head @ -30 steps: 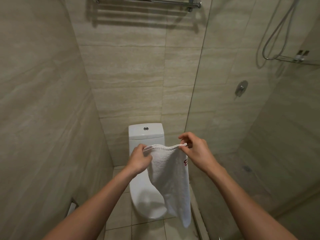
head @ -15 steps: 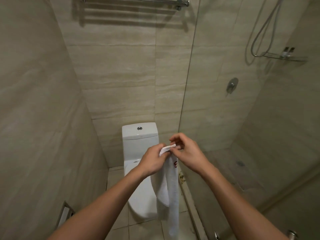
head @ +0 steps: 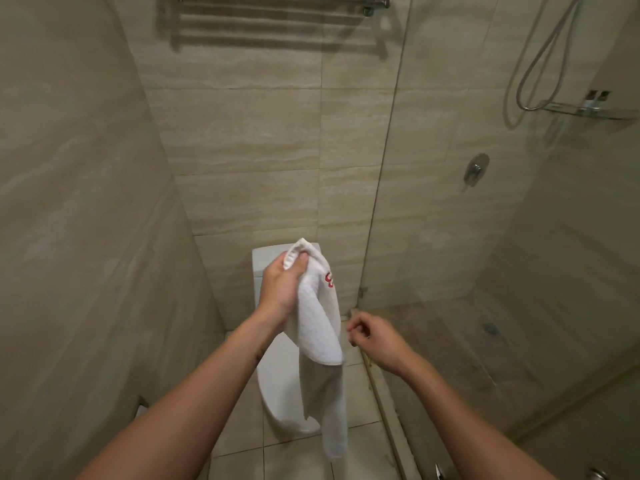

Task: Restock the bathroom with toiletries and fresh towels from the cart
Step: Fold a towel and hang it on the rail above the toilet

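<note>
A white towel (head: 317, 327) with a red emblem hangs folded from my left hand (head: 281, 289), which grips its top corners in front of the toilet tank. Its lower end dangles over the toilet bowl. My right hand (head: 372, 336) is lower and to the right of the towel, apart from it, with fingers loosely curled and holding nothing. A chrome towel rack (head: 287, 0) is mounted high on the back wall, well above both hands.
A white toilet (head: 277, 393) stands below the towel. A glass shower partition (head: 388, 168) runs on the right, with a shower hose (head: 540, 64), mixer valve (head: 476, 168) and a small shelf (head: 588, 110) behind it. Tiled walls close in on the left.
My hands brought the towel's top corners together; now the left hand alone holds them, raised slightly. The right hand has let go and dropped down to the right.
</note>
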The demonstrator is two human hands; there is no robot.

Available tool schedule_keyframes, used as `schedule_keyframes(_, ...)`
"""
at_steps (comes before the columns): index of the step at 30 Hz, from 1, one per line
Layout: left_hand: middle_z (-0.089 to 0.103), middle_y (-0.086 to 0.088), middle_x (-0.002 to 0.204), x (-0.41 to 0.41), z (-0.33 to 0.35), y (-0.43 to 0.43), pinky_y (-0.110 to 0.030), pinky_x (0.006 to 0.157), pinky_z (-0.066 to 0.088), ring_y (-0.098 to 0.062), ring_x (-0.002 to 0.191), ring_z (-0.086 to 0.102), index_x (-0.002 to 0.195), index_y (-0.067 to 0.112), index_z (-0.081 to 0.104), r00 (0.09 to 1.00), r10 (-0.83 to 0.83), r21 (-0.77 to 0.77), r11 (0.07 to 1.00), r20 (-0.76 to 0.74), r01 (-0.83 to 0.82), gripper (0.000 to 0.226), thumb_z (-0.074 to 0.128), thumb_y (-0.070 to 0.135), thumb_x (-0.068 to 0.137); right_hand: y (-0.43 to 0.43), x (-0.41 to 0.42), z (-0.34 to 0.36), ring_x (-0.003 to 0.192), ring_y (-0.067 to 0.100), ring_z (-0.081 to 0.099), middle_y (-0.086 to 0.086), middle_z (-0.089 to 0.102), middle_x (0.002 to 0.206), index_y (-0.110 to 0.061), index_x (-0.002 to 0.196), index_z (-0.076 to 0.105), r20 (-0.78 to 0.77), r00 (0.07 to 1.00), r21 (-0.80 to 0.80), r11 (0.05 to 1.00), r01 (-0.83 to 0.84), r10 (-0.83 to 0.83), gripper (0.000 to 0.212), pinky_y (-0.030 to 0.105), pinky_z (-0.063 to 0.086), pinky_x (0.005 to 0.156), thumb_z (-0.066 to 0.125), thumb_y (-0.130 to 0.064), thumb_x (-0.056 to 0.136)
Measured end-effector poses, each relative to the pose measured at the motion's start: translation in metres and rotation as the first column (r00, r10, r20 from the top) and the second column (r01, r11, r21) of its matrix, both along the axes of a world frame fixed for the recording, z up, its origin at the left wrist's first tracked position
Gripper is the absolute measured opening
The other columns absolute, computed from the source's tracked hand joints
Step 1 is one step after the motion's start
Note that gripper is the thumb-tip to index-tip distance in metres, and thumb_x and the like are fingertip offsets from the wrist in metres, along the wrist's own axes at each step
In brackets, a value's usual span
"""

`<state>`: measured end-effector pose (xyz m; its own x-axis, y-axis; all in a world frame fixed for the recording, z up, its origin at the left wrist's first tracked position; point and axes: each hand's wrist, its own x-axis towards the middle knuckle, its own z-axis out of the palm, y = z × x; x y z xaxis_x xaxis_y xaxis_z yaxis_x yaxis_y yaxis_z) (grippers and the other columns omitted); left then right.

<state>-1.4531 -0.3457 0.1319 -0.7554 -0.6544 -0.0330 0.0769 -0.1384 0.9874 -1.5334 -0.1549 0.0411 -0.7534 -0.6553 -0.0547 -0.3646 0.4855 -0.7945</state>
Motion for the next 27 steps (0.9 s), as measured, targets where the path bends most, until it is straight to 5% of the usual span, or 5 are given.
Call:
schedule_keyframes(5, 0.076, -0.001, 0.092, 0.011, -0.01, -0.01, -0.037, 0.084, 0.052, -0.019, 0.087, 0.069, 0.097, 0.022, 0.074, 0.996, -0.058, -0.042, 0.997, 0.067, 0.061, 0.011, 0.063, 0.025, 0.099, -0.013, -0.002, 0.004, 0.079, 0.007, 0.059, 0.0, 0.066, 0.093, -0.02, 0.096, 0.059, 0.028, 0.998, -0.106, 0.993, 0.054, -0.051, 0.007, 0.017, 0.048, 0.073, 0.061, -0.013, 0.096)
schedule_keyframes(9, 0.075, -0.004, 0.088, 0.011, -0.001, 0.001, -0.037, 0.08, 0.052, -0.021, 0.082, 0.069, 0.094, 0.022, 0.073, 0.985, -0.168, -0.085, 0.982, 0.037, 0.171, 0.01, 0.064, 0.021, 0.099, -0.029, -0.001, 0.003, 0.083, 0.007, 0.063, -0.005, 0.07, 0.095, -0.027, 0.101, 0.064, 0.017, 0.999, -0.12, 0.992, -0.028, 0.031, 0.015, 0.036, 0.056, 0.084, 0.067, -0.028, 0.086)
schedule_keyframes(14, 0.075, -0.003, 0.085, 0.012, 0.011, -0.007, -0.038, 0.08, 0.053, -0.021, 0.08, 0.069, 0.092, 0.02, 0.073, 0.995, -0.101, -0.063, 0.993, -0.004, 0.1, 0.008, 0.067, 0.021, 0.097, -0.032, 0.007, 0.007, 0.097, 0.005, 0.062, -0.013, 0.067, 0.104, -0.032, 0.109, 0.064, 0.007, 0.995, -0.036, 0.995, -0.096, 0.096, 0.033, 0.029, 0.055, 0.086, 0.066, -0.05, 0.081)
schedule_keyframes(23, 0.074, -0.019, 0.109, 0.015, 0.031, -0.009, -0.047, 0.088, 0.059, -0.032, 0.097, 0.072, 0.111, 0.007, 0.067, 0.992, -0.076, 0.278, 0.955, -0.102, 0.101, 0.02, 0.066, 0.022, 0.097, -0.035, 0.006, -0.016, 0.066, 0.01, 0.052, 0.001, 0.063, 0.077, -0.017, 0.087, 0.06, -0.072, 0.997, 0.013, 1.0, 0.008, -0.007, 0.028, 0.041, 0.051, 0.067, 0.056, -0.044, 0.092)
schedule_keyframes(27, 0.075, -0.014, 0.107, 0.023, 0.031, -0.02, -0.039, 0.083, 0.059, -0.024, 0.097, 0.073, 0.111, 0.009, 0.068, 0.997, -0.058, 0.061, 0.996, -0.055, 0.061, 0.02, 0.061, 0.025, 0.101, -0.028, 0.007, -0.009, 0.065, 0.011, 0.049, -0.001, 0.06, 0.073, -0.02, 0.08, 0.055, -0.062, 0.996, -0.012, 0.998, 0.069, -0.069, 0.017, 0.033, 0.041, 0.061, 0.057, -0.024, 0.097)
